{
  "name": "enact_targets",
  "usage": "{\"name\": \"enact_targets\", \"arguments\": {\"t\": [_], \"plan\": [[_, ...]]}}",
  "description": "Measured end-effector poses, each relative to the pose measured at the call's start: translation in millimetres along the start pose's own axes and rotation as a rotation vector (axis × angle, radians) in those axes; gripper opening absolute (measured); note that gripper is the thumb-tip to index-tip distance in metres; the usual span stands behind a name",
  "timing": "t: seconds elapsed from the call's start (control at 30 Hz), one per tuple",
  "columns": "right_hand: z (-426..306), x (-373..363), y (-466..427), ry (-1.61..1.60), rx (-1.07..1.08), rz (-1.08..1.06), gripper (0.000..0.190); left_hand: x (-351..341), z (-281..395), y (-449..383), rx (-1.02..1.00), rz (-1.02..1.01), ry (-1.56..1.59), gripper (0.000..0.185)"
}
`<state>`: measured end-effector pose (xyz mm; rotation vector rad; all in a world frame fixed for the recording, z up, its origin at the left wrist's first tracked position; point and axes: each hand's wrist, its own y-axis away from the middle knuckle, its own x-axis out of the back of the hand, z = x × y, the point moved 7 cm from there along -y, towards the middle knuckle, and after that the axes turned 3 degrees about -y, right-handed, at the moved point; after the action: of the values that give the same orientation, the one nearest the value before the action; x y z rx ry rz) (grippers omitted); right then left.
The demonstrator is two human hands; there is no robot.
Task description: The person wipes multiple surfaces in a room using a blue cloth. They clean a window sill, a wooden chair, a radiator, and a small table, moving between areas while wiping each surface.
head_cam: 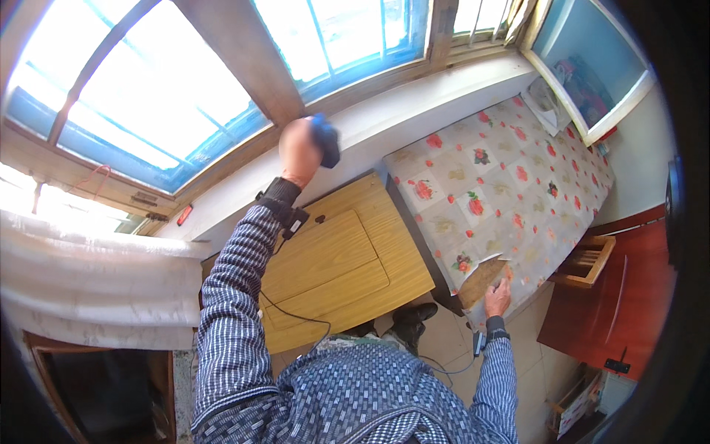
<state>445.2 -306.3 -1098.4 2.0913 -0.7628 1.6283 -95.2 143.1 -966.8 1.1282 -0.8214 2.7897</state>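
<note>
My left hand [298, 147] is raised to the wooden window frame [233, 50], gripping a dark blue bundle, apparently a cloth [326, 141]. Motion blurs both the hand and the bundle. Below that arm lies a yellow wood-grain tabletop [333, 261]. At the near corner of a table, my right hand [497, 298] rests with curled fingers beside a torn patch of the floral table cover [488, 194]. Bare brown board [480, 282] shows through the tear. Whether the fingers pinch the cover cannot be made out.
A white sill [377, 122] runs under the windows, with a small red object [184, 215] on it. One blue-glazed casement [588, 61] stands swung inward at the right. A wooden stool [585, 261] and a red cabinet panel [604, 311] are to the right. Cables hang from both wrists.
</note>
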Motion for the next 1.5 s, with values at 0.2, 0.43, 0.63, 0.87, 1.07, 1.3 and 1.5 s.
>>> {"name": "enact_targets", "arguments": {"t": [0.2, 0.43, 0.63, 0.87, 1.07, 1.3, 1.5], "plan": [[-4, 1, -1, 0.034, -0.008, 0.059, 0.022, -47, -20, 11, -0.022, 0.130, -0.085, 0.034], [-4, -2, 0, 0.085, -0.069, 0.031, 0.025, -152, 43, -69, 0.005, -0.061, 0.108, 0.048], [-2, 1, 1, 0.072, -0.092, 0.011, 0.022, -177, 150, -74, -0.451, -0.481, 0.536, 0.054], [-10, 7, 1, 0.032, -0.031, 0.075, 0.021, -196, 77, -129, -0.032, 0.003, 0.070, 0.050], [-15, 11, 3, 0.026, -0.039, 0.088, 0.018, -264, 116, -148, -0.104, -0.227, 0.395, 0.043], [7, 33, -35, -0.178, -0.034, 0.117, 0.027, -251, 115, -171, -0.122, -0.060, 0.163, 0.048], [-2, 33, -65, 0.046, -0.003, 0.258, 0.051, -282, 109, -172, 0.038, -0.099, 0.181, 0.050]]}}
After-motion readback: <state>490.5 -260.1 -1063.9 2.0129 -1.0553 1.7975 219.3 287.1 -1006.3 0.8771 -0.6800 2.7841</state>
